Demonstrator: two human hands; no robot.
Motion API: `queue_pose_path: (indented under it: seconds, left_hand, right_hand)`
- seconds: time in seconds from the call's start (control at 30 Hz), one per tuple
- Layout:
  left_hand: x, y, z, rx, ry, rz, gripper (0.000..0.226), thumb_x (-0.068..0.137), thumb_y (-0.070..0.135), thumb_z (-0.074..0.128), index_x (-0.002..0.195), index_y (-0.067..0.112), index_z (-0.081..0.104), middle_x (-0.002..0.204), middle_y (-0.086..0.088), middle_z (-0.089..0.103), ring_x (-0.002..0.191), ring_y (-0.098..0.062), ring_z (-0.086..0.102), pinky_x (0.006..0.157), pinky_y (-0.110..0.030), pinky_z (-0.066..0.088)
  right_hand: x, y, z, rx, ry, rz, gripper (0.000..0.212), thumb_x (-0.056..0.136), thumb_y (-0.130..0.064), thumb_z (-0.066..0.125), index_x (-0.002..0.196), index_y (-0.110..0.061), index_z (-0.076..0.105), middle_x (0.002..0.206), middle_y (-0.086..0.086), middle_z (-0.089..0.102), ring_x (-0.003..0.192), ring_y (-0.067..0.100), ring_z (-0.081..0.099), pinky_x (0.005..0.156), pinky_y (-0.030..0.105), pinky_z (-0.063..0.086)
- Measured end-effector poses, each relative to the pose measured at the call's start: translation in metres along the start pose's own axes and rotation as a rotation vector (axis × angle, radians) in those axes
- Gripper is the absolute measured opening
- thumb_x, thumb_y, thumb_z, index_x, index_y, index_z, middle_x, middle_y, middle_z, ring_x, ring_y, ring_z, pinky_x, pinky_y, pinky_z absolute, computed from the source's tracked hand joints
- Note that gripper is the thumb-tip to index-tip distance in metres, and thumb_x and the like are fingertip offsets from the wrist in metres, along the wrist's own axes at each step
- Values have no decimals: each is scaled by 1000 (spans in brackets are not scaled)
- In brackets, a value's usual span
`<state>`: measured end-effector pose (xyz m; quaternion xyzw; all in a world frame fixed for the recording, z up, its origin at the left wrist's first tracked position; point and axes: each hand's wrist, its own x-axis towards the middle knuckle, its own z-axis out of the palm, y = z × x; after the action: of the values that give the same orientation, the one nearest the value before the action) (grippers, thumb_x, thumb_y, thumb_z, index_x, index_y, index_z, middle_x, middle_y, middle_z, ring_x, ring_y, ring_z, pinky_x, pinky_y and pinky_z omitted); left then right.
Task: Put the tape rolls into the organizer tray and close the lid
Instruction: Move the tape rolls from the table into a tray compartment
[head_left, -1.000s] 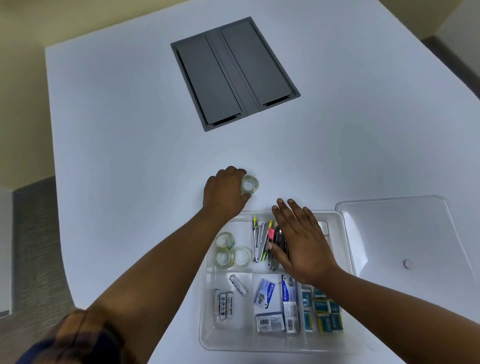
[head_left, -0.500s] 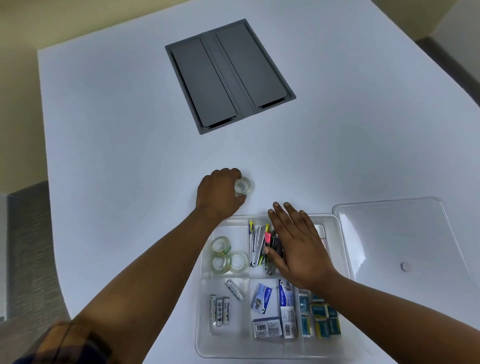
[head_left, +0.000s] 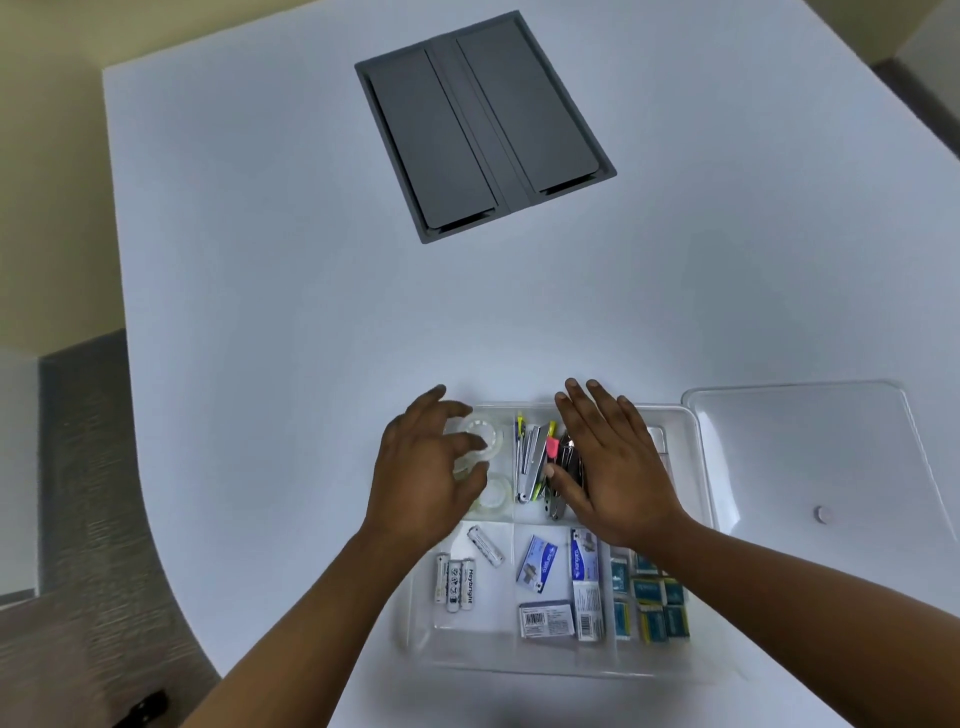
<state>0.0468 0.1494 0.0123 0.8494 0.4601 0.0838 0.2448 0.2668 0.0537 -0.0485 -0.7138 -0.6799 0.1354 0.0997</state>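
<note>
The clear organizer tray (head_left: 566, 669) sits on the white table in front of me. My left hand (head_left: 421, 478) hovers over its far-left compartment with a clear tape roll (head_left: 482, 435) between thumb and fingers, low over the compartment. Another clear tape roll (head_left: 494, 500) lies in that compartment, partly hidden under my hand. My right hand (head_left: 610, 467) rests flat, fingers spread, on the middle compartment over the pens and staplers (head_left: 532, 462). The clear lid (head_left: 810, 452) lies flat on the table right of the tray, touching its rim.
Batteries (head_left: 455, 582), staple boxes (head_left: 540, 564) and small blue boxes (head_left: 652, 605) fill the tray's near compartments. A dark grey recessed panel (head_left: 483, 124) sits in the table's far middle. The table edge curves along the left, with floor beyond.
My left hand has carried the tape roll from the table beyond the tray back and down over the far-left compartment. My right hand has stayed on the tray.
</note>
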Motion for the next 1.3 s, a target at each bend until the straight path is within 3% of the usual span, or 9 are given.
queue_pose_path:
  seconds: [0.33, 0.5, 0.6, 0.7, 0.83, 0.97, 1.1, 1.2, 1.3]
  left_hand:
    - [-15, -8, 25, 120, -106, 74, 19, 78, 35, 65, 95, 29, 73, 149, 2, 42, 147, -16, 10, 114, -38, 19]
    - [-14, -8, 33, 111, -133, 48, 21, 79, 37, 66, 98, 29, 71, 150, 3, 40, 148, -17, 9, 116, -36, 12]
    - [-16, -7, 33, 97, -123, 70, 29, 78, 40, 66, 104, 28, 69, 148, 3, 44, 147, -17, 13, 116, -39, 17]
    - [-20, -9, 27, -3, 9, 49, 37, 78, 41, 66, 110, 24, 66, 140, 2, 53, 144, -18, 26, 112, -41, 30]
    - [-35, -29, 21, -99, 245, -159, 47, 80, 42, 64, 119, 16, 61, 133, -3, 58, 137, -22, 38, 110, -37, 34]
    - [-63, -52, 29, -84, 205, -356, 61, 88, 52, 48, 135, 12, 47, 141, -9, 51, 138, -25, 36, 111, -46, 34]
    - [-81, -69, 39, -70, 137, -325, 60, 93, 48, 37, 139, 11, 42, 143, -12, 48, 136, -27, 40, 110, -46, 36]
    - [-88, -79, 46, 30, 53, -312, 73, 90, 56, 27, 147, 11, 28, 154, -9, 32, 143, -27, 26, 113, -49, 27]
    - [-93, -84, 57, 20, -99, -354, 87, 81, 67, 17, 149, 20, -8, 159, 2, -8, 147, -17, -11, 116, -53, 1]
  right_hand:
    - [0, 0, 1, 0, 7, 0, 71, 97, -59, 28, 155, -20, 14, 164, 1, 12, 151, 17, 2, 122, 42, 5]
    - [-1, 0, 0, -7, 6, 4, 71, 97, -59, 28, 155, -20, 14, 164, 1, 12, 151, 17, 1, 122, 42, 5]
    - [0, 0, 0, 0, 5, 0, 71, 97, -58, 29, 155, -20, 14, 163, 1, 13, 151, 17, 2, 122, 42, 5]
    - [-1, 0, -1, 7, 12, -6, 70, 97, -58, 29, 154, -19, 17, 163, 2, 15, 151, 18, 4, 122, 42, 6]
    - [-2, -1, -4, 26, 16, -11, 69, 98, -56, 31, 153, -17, 21, 161, 4, 21, 151, 19, 8, 122, 42, 7]
    - [3, -8, -10, 73, 34, 30, 65, 96, -53, 37, 148, -14, 34, 155, 7, 37, 147, 24, 24, 120, 40, 8]
    - [9, -23, -19, 153, 111, 59, 55, 90, -39, 56, 138, -14, 50, 147, 6, 48, 142, 25, 35, 116, 44, 15]
    - [11, -40, -25, 135, 104, -40, 49, 82, -31, 67, 129, -16, 58, 136, 4, 58, 127, 26, 51, 102, 40, 30]
    - [13, -58, -25, 125, -12, -110, 44, 80, -27, 72, 121, -17, 62, 122, 4, 65, 111, 28, 60, 92, 40, 44]
